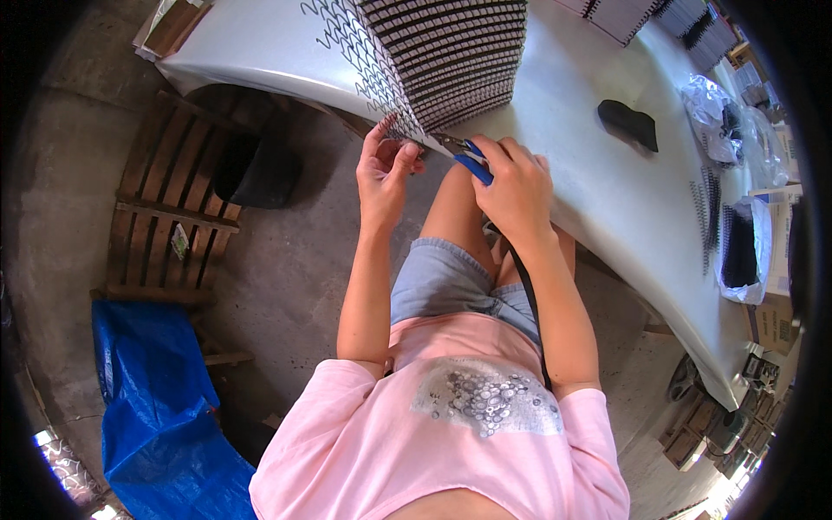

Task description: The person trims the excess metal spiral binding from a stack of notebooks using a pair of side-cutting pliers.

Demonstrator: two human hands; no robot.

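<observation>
A tall stack of spiral-bound notebooks (459, 65) with black coil bindings stands at the table's near edge. Long loose ends of the binding coils (336, 39) stick out from its left side. At the stack's lower corner, my left hand (381, 178) has its thumb and curled fingers around a coil end, though the fingertips partly hide it. My right hand (517, 191) grips blue-handled pliers (473, 166), whose metal jaws point left at that same corner, close to my left fingertips.
On the white table (563, 143) lies a black piece of material (628, 124). More notebooks (620, 16), clear plastic bags (712, 108) and bagged black coils (740, 247) line its far right. Left of me are a black container (270, 169), a wooden pallet (160, 182) and a blue tarp (156, 381).
</observation>
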